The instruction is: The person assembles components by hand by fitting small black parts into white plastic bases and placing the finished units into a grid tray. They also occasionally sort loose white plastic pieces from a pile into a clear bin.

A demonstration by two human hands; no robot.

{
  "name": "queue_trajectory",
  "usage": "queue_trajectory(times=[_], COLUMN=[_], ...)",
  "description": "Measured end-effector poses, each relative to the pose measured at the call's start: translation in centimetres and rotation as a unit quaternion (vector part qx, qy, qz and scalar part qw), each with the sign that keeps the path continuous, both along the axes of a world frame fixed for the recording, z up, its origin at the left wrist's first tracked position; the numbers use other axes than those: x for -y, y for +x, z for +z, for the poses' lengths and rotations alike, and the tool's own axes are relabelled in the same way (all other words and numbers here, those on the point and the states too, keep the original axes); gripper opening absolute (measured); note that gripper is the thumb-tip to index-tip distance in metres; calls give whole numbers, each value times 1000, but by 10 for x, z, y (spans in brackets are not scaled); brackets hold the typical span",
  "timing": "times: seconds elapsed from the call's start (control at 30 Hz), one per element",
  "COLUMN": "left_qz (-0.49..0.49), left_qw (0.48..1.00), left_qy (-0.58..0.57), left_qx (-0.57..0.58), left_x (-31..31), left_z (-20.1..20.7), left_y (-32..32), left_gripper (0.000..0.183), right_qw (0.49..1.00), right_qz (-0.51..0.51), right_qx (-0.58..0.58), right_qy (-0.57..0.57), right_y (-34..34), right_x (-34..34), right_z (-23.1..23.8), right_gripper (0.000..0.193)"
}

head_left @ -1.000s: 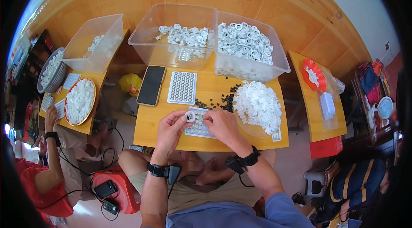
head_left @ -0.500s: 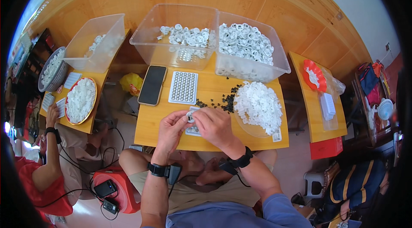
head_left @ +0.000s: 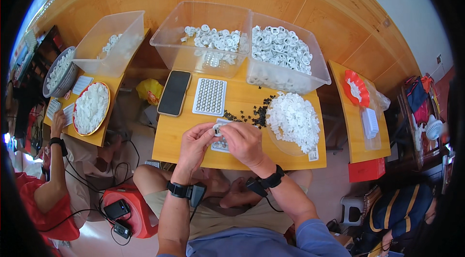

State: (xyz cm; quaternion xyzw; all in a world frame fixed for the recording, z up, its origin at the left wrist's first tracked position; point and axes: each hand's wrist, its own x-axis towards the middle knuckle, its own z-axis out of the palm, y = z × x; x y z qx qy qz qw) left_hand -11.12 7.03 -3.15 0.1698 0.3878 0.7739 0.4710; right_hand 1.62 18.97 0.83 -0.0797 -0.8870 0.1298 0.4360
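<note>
While my L hand (head_left: 197,142) pinches the small white ring-shaped plastic pt. (head_left: 216,129), thumb vs. fingers nearly closed, brace it above the white rectangular tray (head_left: 219,150) on the yellow wooden tabletop (head_left: 167,141). R hand (head_left: 244,142): fingers bunched at pt.'s edge; can't tell gap or contents. Work squarely, w/ light pressure; avoid tilt.

Wooden table (head_left: 167,141) under a phone (head_left: 175,93), two trays (head_left: 208,113), two bins (head_left: 286,82), black pieces (head_left: 261,114).
</note>
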Motion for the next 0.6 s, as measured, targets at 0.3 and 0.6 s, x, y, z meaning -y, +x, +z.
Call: queue_trajectory(times=[0.3,0.6], left_qz=[1,7], left_qw=[1000,1000], left_qy=[2,-18], left_qx=[-2,-22], left_x=[0,-1], left_z=[2,1], left_y=[1,4], left_gripper=[26,26], right_qw=[998,999], right_qz=[-2,22], right_qx=[2,23], right_qy=[70,-12], right_y=[-1,-4], right_x=[1,-1], right_z=[7,8], right_gripper=[19,9])
